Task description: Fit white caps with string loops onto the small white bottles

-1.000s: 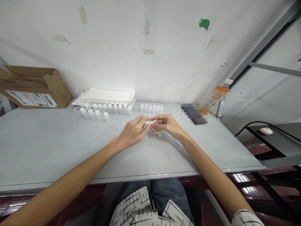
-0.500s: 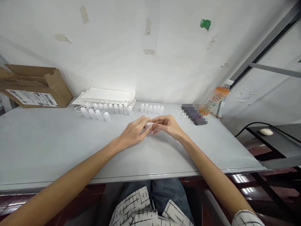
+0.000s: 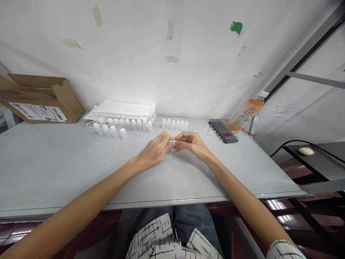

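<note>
Above the middle of the table, my left hand (image 3: 156, 149) is closed around a small translucent plastic dropper bottle (image 3: 170, 142), which lies on its side between the fingers. My right hand (image 3: 192, 144) meets it from the right, thumb and fingers pinched on the bottle's cap end. The fingertips hide most of the cap. Behind my left hand stand several capped dropper bottles (image 3: 134, 125) in rows, some with looped cap straps. Straight behind both hands is a short row of small bottles without caps (image 3: 172, 125).
White sheets or flat packs (image 3: 122, 107) lie behind the capped bottles. An open cardboard box (image 3: 40, 99) sits at the back left. On the right are small white cap pieces (image 3: 207, 131), a blurred dark flat object (image 3: 222, 131) and an orange drink bottle (image 3: 249, 110). The table's front edge (image 3: 167, 202) is near me.
Both hands stay together around the small bottle, with slight finger movement. A thin strap that showed below my right fingers is no longer visible. The view has shifted slightly.
</note>
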`<state>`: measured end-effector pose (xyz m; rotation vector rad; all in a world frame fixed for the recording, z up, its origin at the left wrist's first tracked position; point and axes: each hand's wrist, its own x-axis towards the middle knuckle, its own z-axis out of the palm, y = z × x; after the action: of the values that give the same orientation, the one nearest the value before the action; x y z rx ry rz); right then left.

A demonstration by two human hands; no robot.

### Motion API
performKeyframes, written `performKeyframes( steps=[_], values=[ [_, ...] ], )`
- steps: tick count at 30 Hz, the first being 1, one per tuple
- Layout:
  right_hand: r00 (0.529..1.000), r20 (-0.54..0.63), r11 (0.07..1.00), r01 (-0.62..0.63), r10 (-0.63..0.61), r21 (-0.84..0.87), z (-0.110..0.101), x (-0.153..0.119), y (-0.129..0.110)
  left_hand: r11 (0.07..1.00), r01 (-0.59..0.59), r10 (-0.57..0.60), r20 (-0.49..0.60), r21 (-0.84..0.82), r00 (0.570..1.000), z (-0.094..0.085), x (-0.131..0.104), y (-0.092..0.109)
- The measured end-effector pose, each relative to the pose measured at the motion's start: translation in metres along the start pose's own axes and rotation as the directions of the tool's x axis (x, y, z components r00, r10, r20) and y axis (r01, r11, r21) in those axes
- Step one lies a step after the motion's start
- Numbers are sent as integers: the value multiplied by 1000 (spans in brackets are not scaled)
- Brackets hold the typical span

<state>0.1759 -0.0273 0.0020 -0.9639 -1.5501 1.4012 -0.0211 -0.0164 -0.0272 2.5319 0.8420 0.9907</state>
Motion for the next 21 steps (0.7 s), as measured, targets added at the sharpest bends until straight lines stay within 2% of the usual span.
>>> performKeyframes(
  steps=[3, 7, 9, 14, 21],
  values=[
    [998, -44, 998, 43, -46, -55, -2, 2, 0, 998, 52, -54, -40, -47, 998, 0, 2, 0],
    [988, -89, 982, 111, -126, -155, -3, 3, 2, 980, 175, -186, -128, -99, 974, -3, 6, 2],
    [985, -90, 974, 130, -148, -186, -3, 3, 3, 969, 202, -220, -124, -146, 968, -5, 8, 3],
    [990, -67, 981, 114, -126, -158, -1, 1, 4, 916, 223, -262, -75, -334, 962, -7, 10, 2],
    [994, -5, 991, 107, -107, -86, -2, 1, 5, 892, 201, -248, -65, -404, 967, -5, 9, -1]
  ],
)
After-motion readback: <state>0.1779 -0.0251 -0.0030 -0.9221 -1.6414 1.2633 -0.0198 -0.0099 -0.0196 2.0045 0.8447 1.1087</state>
